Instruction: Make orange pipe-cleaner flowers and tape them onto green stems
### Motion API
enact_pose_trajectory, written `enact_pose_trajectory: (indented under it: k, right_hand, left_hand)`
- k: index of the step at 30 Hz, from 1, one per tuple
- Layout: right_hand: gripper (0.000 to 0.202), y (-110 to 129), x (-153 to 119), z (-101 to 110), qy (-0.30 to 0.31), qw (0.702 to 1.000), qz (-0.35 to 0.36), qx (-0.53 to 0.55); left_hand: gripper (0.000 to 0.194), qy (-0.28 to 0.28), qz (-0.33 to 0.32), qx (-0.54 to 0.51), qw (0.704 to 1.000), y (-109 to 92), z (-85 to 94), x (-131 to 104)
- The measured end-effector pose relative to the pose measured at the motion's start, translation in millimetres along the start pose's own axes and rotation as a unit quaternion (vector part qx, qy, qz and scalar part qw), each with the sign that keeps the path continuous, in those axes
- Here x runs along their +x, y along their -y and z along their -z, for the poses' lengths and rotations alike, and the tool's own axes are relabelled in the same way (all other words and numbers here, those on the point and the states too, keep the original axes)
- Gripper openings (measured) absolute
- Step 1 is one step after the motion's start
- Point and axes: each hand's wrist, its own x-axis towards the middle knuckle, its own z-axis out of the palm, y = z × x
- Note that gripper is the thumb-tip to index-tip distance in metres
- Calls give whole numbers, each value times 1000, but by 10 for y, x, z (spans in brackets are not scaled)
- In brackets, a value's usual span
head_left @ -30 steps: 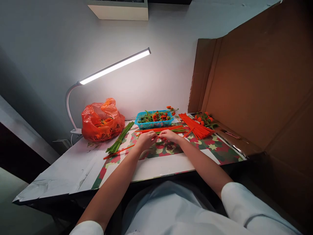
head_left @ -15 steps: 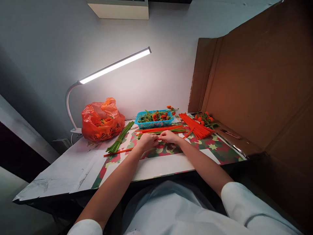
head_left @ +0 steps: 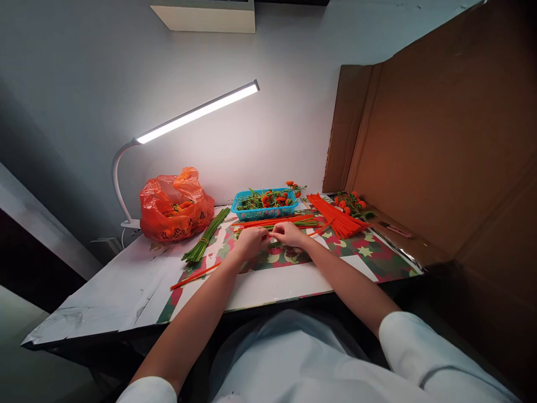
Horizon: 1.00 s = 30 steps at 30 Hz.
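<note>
My left hand (head_left: 251, 242) and my right hand (head_left: 287, 233) are closed with their fingertips nearly together over the camouflage-patterned sheet. Orange pipe cleaners (head_left: 195, 277) stick out to the left from under my left hand, which grips them. What my right fingertips pinch is too small to make out. Just beyond the hands lie loose red and green pipe cleaners (head_left: 274, 221). A blue basket (head_left: 264, 213) of orange flowers with green stems stands behind them. To the right is a fanned bundle of red pipe cleaners (head_left: 339, 218).
A tied green bundle (head_left: 205, 238) lies left of the hands, beside a red plastic bag (head_left: 176, 215). A lamp (head_left: 199, 113) reaches over the table (head_left: 104, 291). Orange flowers (head_left: 351, 204) lie back right, near a tall cardboard sheet (head_left: 440, 140) and a cutter (head_left: 395, 229).
The orange length left of my left hand has swung lower, its outer end moving toward the table's front edge. Both hands have shifted very slightly and remain closed.
</note>
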Motion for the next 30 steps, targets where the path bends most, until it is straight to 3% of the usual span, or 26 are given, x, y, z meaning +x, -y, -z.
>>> enact_pose_trajectory:
  k: [6, 17, 30]
  right_hand:
    - [17, -38, 16, -12, 9, 998, -28, 53]
    - [18, -1, -10, 7, 43, 990, -75, 110]
    - [19, 23, -22, 15, 60, 985, -98, 126]
  left_hand:
    - [19, -41, -18, 13, 999, 69, -63, -7]
    - [24, -2, -58, 86, 995, -6, 21, 7]
    - [20, 5, -68, 78, 995, -2, 23, 13]
